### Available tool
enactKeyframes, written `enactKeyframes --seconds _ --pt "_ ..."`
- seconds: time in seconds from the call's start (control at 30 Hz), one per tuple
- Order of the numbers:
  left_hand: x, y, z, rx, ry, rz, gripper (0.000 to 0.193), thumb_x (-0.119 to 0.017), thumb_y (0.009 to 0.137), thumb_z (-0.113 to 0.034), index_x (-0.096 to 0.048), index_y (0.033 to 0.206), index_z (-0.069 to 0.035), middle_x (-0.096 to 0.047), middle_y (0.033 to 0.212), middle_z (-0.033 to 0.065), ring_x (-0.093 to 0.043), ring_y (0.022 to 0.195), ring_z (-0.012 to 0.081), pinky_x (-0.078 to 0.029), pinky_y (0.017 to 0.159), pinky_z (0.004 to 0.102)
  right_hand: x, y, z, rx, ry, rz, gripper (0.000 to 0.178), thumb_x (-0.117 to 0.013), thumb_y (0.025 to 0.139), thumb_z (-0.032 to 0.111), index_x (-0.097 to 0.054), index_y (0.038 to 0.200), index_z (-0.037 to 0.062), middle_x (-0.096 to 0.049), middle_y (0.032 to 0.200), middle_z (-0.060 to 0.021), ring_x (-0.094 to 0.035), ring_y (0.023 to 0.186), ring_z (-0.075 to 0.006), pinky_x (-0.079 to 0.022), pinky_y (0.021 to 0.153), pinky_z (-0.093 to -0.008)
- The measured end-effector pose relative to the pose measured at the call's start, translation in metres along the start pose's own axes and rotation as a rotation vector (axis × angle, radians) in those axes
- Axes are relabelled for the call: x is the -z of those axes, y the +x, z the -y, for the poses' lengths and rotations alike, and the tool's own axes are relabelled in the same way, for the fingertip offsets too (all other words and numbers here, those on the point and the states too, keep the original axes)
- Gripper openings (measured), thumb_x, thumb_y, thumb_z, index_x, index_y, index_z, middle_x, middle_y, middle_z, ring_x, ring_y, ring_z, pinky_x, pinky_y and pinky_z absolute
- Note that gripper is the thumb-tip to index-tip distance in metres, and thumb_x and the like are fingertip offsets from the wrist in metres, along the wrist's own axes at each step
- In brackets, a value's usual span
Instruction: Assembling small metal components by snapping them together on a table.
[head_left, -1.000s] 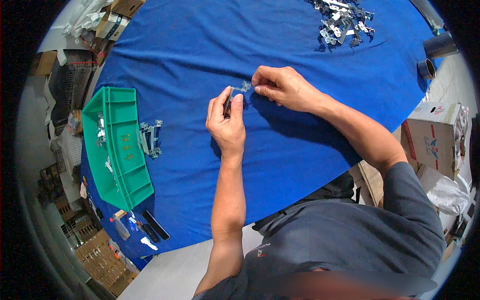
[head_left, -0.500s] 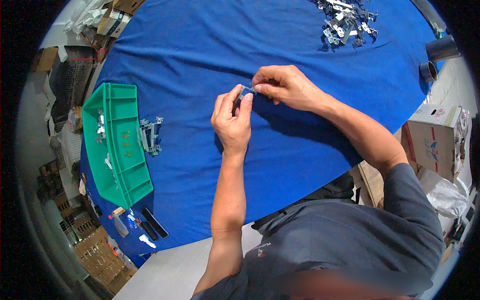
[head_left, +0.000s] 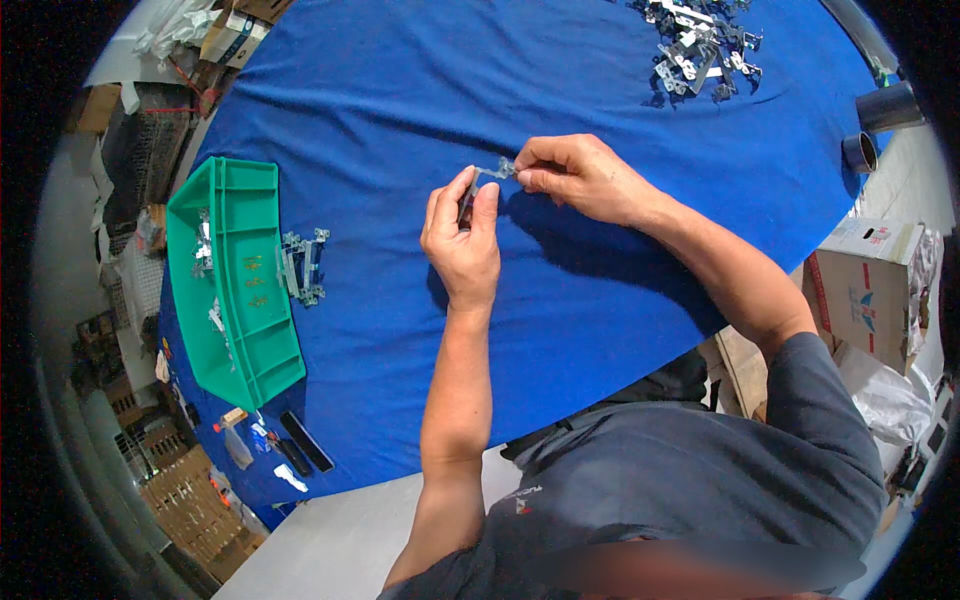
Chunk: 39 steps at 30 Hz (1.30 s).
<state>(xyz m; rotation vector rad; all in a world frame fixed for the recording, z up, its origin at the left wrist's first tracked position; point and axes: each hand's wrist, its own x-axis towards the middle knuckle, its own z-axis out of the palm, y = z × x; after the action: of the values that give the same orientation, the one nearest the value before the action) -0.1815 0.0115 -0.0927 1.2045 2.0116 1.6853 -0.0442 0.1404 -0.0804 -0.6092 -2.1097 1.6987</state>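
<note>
My left hand [head_left: 462,238] pinches a small dark tool between thumb and fingers, its tip against a small metal bracket [head_left: 497,171]. My right hand [head_left: 578,176] grips that same bracket from the right with its fingertips. Both hands hover just over the blue tablecloth [head_left: 420,90] near the table's middle. The bracket is mostly hidden by my fingers.
A green plastic bin [head_left: 237,280] with a few metal parts sits at the left, with assembled brackets [head_left: 303,266] beside it. A heap of metal brackets [head_left: 695,45] lies at the far right. Small tools [head_left: 290,455] lie near the front edge. Cardboard boxes [head_left: 870,290] stand right.
Both hands have stayed together on the bracket, with only small shifts of the fingers; the left hand's grip on the tool has turned slightly.
</note>
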Motion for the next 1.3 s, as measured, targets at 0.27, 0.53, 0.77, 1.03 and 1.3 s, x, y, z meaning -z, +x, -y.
enactKeyframes --seconds 0.27,0.53,0.77,1.03,1.3 --pt "0.000 0.001 0.001 -0.066 0.064 0.001 0.027 -0.076 0.084 -0.010 -0.069 0.108 0.001 -0.063 0.087 0.0038 -0.053 0.067 0.0075 -0.044 0.059 0.0233 -0.003 -0.001 0.000 0.041 -0.042 -0.049 0.014 -0.059 0.097 0.014 -0.059 0.099 -0.0003 -0.057 0.074 -0.0017 -0.052 0.065 -0.0076 -0.046 0.055 -0.0260" --pt "0.000 -0.001 -0.007 -0.053 0.119 0.118 0.023 -0.076 0.084 -0.007 -0.072 0.106 0.000 -0.064 0.090 0.0036 -0.056 0.073 0.0082 -0.046 0.064 0.0227 -0.001 0.002 -0.002 0.316 -0.289 -0.165 0.014 -0.060 0.095 0.015 -0.059 0.096 0.0005 -0.059 0.079 -0.0130 -0.061 0.072 -0.0249 -0.049 0.065 -0.0378" --pt "0.001 0.004 0.002 -0.093 0.017 0.033 0.027 -0.077 0.084 -0.008 -0.072 0.109 -0.001 -0.062 0.091 0.0027 -0.051 0.069 0.0058 -0.043 0.058 0.0219 0.000 0.003 0.003 0.492 -0.304 -0.207 0.011 -0.057 0.094 0.011 -0.057 0.097 0.0012 -0.059 0.087 -0.0146 -0.058 0.083 -0.0362 -0.048 0.074 -0.0418" --pt "0.013 0.007 0.004 0.298 -0.654 0.207 0.044 -0.070 0.089 -0.008 -0.055 0.128 0.005 -0.065 0.107 0.0138 -0.064 0.083 0.0155 -0.056 0.072 0.0280 -0.002 0.000 0.001 0.463 -0.369 -0.201 0.013 -0.058 0.094 0.012 -0.056 0.102 0.0019 -0.062 0.089 -0.0153 -0.060 0.084 -0.0353 -0.049 0.073 -0.0412" --pt "0.010 0.003 0.009 0.169 -0.541 0.131 0.034 -0.055 0.099 -0.011 -0.053 0.129 0.007 -0.064 0.117 0.0189 -0.067 0.097 0.0245 -0.057 0.087 0.0397 -0.009 -0.001 0.004 0.147 0.051 -0.193 0.013 -0.057 0.097 0.013 -0.056 0.101 0.0010 -0.057 0.071 -0.0139 -0.058 0.062 -0.0218 -0.048 0.060 -0.0366"
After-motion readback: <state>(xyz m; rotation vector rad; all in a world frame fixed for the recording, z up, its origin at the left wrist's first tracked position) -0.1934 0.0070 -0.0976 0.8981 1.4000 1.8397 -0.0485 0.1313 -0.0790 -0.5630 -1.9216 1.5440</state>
